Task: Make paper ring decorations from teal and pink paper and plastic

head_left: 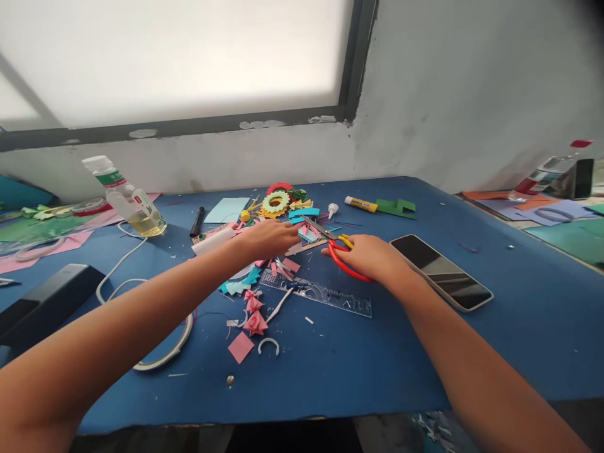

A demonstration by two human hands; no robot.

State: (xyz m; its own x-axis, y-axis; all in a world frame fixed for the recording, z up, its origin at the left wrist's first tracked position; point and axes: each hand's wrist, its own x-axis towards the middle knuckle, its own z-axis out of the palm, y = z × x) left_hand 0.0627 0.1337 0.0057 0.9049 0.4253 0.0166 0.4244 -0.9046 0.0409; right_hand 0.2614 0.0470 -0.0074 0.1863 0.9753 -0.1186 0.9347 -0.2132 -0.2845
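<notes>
My right hand [365,255] grips a pair of scissors [346,261] with red and yellow handles. Their metal blades point up and left over a heap of cut paper. Palm down, my left hand [274,238] reaches over the heap with fingers stretched out; its fingertips are near pale paper scraps, and whether they touch them is hidden. Blue paper strips [303,214] lie just beyond the blades. Nearer me are a clear ruler [325,296], several folded pink paper pieces [255,322] and a pink paper square [240,347].
A phone [443,270] lies right of my right hand. At the back are a glue stick [361,204], green paper [396,208] and paper rings [275,202]. On the left stand a bottle with yellowish liquid [136,204], a dark box [51,302] and a looped white strip [165,362].
</notes>
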